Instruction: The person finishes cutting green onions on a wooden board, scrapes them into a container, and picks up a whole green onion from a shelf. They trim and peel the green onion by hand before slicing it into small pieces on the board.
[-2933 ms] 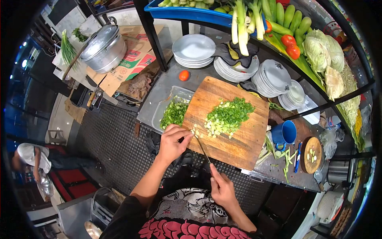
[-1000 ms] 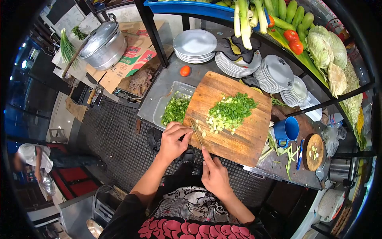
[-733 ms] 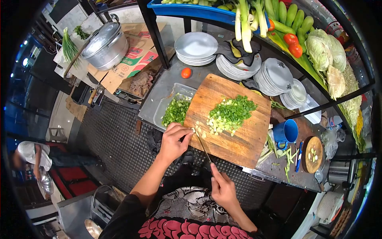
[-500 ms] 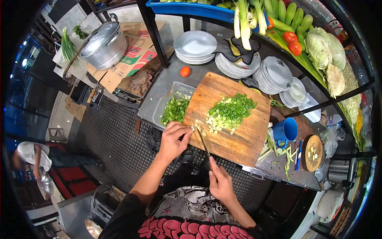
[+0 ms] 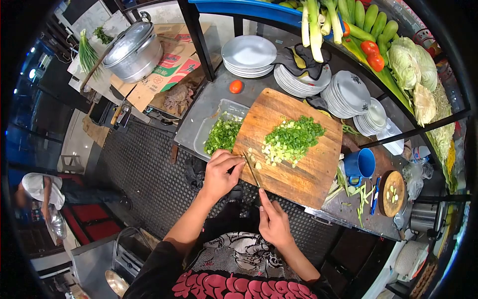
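My right hand (image 5: 274, 222) is closed round the handle of a knife (image 5: 252, 172). Its blade points away from me over the near left edge of the wooden cutting board (image 5: 303, 184). There my left hand (image 5: 220, 174) pinches a small pale piece that looks like a garlic clove, mostly hidden by the fingertips, right beside the blade. A few pale slices (image 5: 257, 164) lie just right of the knife. Farther in on the board is a heap of chopped green onion (image 5: 296, 139). A clear plastic container (image 5: 201, 134) with more chopped greens (image 5: 222, 134) stands left of the board, beyond my left hand.
Stacked plates (image 5: 249, 52) and a tomato (image 5: 236, 86) stand behind the board. On the right are a blue mug (image 5: 359, 163), a blue-handled tool (image 5: 375, 195) and a small round board (image 5: 392, 193) with pale pieces. A dark metal post (image 5: 196, 40) rises at the back. Another person (image 5: 45, 194) is far left.
The knife blade has shifted slightly left, close against my left fingertips, and my right hand has moved a little with it. The pale piece in my left fingers shows less. The whole view has shifted slightly.
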### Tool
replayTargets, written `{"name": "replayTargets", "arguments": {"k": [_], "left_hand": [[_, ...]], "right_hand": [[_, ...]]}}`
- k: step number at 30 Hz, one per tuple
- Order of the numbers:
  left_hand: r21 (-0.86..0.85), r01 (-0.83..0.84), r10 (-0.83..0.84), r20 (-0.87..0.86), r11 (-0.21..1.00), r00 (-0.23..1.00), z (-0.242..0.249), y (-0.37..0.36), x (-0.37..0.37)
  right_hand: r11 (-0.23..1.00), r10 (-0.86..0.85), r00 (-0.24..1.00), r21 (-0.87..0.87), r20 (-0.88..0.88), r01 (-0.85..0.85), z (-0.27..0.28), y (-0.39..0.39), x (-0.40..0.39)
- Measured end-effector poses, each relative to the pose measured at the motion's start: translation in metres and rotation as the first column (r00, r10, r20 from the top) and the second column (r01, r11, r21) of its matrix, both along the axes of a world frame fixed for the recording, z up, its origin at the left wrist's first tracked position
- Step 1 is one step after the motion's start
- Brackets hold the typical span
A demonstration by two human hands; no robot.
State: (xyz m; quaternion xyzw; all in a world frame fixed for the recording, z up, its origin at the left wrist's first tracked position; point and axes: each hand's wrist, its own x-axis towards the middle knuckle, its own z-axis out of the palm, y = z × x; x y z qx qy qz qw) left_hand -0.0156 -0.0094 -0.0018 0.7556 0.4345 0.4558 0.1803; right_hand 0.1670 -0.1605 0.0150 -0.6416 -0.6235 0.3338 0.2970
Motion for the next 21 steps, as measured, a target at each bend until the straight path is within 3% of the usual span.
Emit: {"name": "replayTargets", "arguments": {"k": [7, 14, 21], "left_hand": [[0.004, 0.006, -0.006, -0.012, 1.000, 1.000, 0.000, 0.001, 0.001], [0.014, 0.016, -0.016, -0.025, 1.000, 1.000, 0.002, 0.001, -0.002], [0.006, 0.018, -0.017, -0.035, 1.000, 0.999, 0.005, -0.002, -0.001]], "right_hand": [[1.000, -0.005, 0.999, -0.016, 0.049, 0.006, 0.014, -0.003, -0.003], [0.996, -0.088, 0.983, 0.013, -0.163, 0.091, 0.008, -0.044, 0.021], [0.997, -0.063, 0.989, 0.042, -0.137, 0.070, 0.005, -0.015, 0.002]]}}
